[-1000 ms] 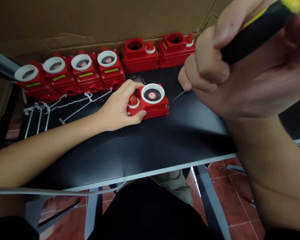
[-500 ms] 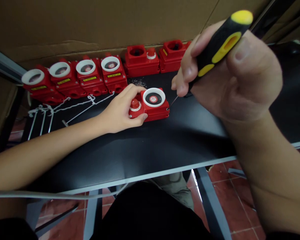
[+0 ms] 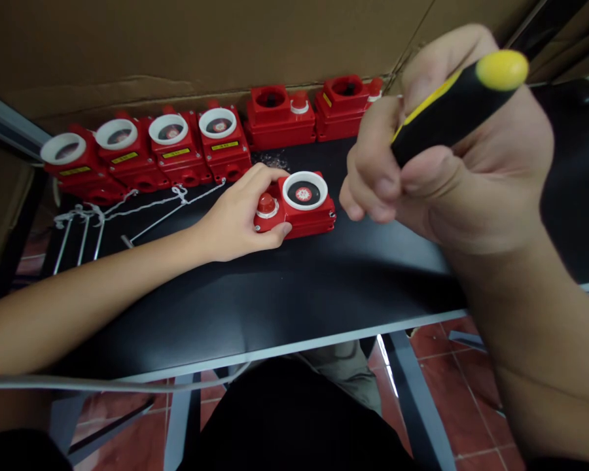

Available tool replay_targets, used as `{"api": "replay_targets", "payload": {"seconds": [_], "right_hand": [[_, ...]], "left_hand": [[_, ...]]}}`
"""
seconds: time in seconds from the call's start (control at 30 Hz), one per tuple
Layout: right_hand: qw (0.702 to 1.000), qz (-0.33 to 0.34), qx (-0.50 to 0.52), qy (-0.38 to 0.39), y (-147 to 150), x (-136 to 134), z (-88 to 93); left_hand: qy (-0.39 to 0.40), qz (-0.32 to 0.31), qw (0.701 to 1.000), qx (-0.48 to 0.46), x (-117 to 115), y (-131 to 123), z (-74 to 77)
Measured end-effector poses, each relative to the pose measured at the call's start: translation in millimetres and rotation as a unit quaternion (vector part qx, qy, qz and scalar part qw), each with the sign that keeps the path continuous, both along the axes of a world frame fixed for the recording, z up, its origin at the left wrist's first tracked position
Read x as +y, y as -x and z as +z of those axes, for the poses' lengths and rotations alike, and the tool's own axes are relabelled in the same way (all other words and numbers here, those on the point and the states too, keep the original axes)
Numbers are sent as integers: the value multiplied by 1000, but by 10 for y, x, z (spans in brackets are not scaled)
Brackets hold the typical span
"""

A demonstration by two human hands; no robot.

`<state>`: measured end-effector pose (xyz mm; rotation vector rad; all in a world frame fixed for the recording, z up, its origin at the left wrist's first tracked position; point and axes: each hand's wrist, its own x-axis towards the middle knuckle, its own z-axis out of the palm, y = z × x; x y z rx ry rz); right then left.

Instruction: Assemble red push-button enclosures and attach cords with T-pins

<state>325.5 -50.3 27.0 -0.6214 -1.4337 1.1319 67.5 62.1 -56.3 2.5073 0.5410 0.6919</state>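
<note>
On the black tabletop lies a red box with a white-ringed round window and a small red dome, which looks like a fire alarm call point (image 3: 308, 219). My left hand (image 3: 255, 216) grips its left end, thumb at the near side and fingers over the far side. Wrapped in my right hand (image 3: 451, 150) is a screwdriver (image 3: 454, 108) with a black and yellow handle. It is held close to the camera, to the right of the red box. My fingers hide the screwdriver's shaft and tip. A screw shows at the box's right corner.
Several similar red boxes (image 3: 169, 154) with white rings stand at the back left. Two more red boxes, one a ringless housing (image 3: 279, 127), stand against the cardboard (image 3: 226, 52). Small metal hammers on white cords (image 3: 147, 229) lie at the left. Crumbs are scattered behind my left hand.
My right hand has rolled round with the screwdriver, its handle end swinging right and down. The shaft, seen at the box's corner before, is now hidden. My left hand keeps its grip.
</note>
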Motion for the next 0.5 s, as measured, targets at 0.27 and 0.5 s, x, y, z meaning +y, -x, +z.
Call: {"api": "replay_targets", "payload": {"seconds": [0.27, 0.5], "right_hand": [[992, -59, 52, 97, 66, -16, 93], [991, -53, 53, 112, 115, 118, 99]], "left_hand": [[3, 4, 1000, 8, -5, 5, 9], [13, 17, 1000, 21, -3, 7, 11]]}}
